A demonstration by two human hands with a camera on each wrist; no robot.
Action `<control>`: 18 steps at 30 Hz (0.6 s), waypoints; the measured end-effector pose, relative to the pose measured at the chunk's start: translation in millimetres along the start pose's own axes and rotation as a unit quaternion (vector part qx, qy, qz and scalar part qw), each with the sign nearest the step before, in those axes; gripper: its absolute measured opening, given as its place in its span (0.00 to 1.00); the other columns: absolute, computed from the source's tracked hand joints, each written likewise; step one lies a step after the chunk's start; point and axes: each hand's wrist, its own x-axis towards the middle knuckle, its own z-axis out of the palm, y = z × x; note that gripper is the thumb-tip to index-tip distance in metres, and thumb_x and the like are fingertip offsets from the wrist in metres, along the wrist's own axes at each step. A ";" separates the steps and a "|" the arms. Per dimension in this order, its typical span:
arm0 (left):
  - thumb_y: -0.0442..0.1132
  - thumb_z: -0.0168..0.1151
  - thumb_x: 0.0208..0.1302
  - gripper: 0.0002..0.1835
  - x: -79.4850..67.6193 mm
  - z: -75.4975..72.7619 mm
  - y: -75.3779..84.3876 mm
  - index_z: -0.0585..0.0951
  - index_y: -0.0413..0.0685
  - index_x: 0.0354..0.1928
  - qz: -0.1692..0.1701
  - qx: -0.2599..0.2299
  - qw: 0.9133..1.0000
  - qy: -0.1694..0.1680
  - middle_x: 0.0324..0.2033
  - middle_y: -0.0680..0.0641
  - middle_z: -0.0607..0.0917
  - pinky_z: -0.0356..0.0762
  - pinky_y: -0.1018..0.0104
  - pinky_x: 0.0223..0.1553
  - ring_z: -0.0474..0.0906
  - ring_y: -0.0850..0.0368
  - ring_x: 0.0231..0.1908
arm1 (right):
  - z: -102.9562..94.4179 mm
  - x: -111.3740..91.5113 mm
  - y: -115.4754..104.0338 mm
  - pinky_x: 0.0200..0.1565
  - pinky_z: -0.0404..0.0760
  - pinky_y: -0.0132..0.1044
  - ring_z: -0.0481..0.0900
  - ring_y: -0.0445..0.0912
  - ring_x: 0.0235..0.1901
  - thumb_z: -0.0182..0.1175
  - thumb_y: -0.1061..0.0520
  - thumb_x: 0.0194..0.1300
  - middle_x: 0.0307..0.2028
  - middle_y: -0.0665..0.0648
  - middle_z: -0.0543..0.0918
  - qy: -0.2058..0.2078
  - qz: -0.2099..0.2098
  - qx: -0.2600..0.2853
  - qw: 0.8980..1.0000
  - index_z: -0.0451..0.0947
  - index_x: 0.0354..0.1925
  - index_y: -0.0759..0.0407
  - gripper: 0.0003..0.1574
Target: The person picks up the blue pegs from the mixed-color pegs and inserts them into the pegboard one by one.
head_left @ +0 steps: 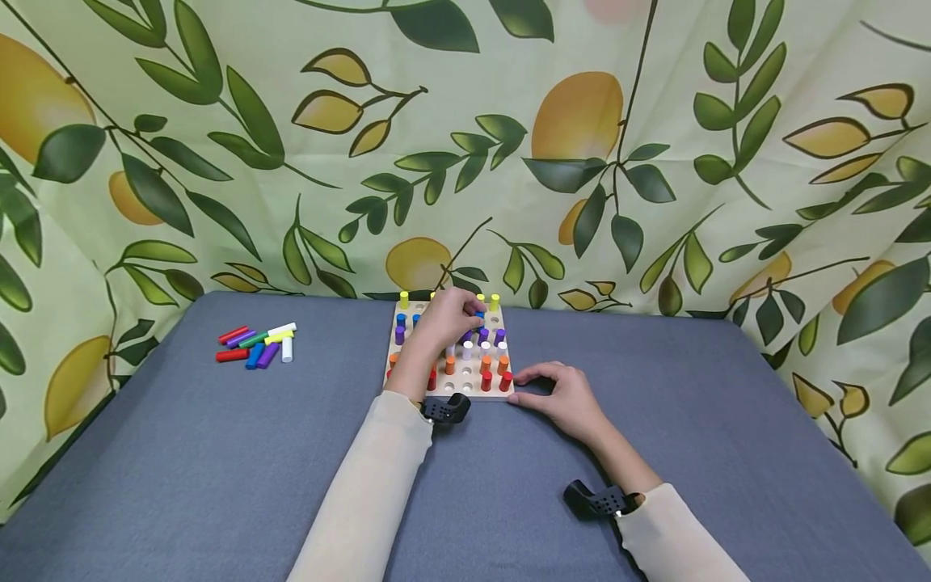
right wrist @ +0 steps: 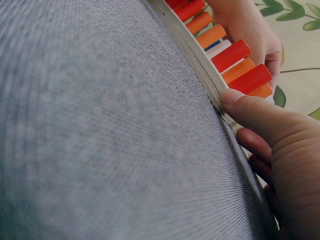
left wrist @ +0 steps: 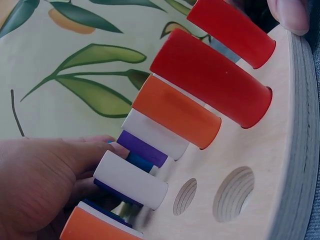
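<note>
A wooden pegboard [head_left: 476, 394] holds rows of coloured pegs: yellow at the back, then blue, purple, white, orange and red at the front. My left hand [head_left: 444, 319] reaches over it from the front, thumb and fingertips pinching a blue peg [head_left: 479, 317] in the blue row. In the left wrist view, white and purple pegs partly cover that hand's fingers [left wrist: 116, 148]. At the board's front right corner, my right hand [head_left: 570, 396] grips the edge, its thumb [right wrist: 235, 98] on the front side and the other fingers along the right side. Two red pegs [head_left: 486, 381] stand near this corner.
Loose pegs in several colours lie in a small pile, among them a green peg [head_left: 254, 340] and a white peg [head_left: 287, 349], left of the board on the grey tablecloth [head_left: 182, 469]. Behind the table hangs a leaf-and-fruit patterned cloth [head_left: 465, 89].
</note>
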 end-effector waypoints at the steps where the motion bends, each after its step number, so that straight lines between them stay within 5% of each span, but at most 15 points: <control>1: 0.36 0.67 0.67 0.10 0.1 0.3 -0.3 0.87 0.43 0.49 0.000 0.000 1.000 0.000 0.41 0.46 0.88 0.81 0.60 0.49 0.82 0.53 0.41 | 0.0 -0.1 0.0 0.54 0.77 0.46 0.82 0.47 0.48 0.80 0.50 0.51 0.39 0.49 0.90 0.000 -0.001 0.000 1.000 0.89 0.40 0.48 0.16; 18: 0.36 0.64 0.69 0.13 -1.8 -7.1 -1.7 0.87 0.44 0.52 -0.006 -0.020 0.999 -0.033 0.45 0.45 0.89 0.81 0.58 0.56 0.84 0.53 0.46 | 0.3 0.0 1.3 0.54 0.76 0.46 0.82 0.46 0.48 0.79 0.49 0.52 0.40 0.49 0.89 -0.001 0.002 -0.001 1.000 0.89 0.40 0.48 0.16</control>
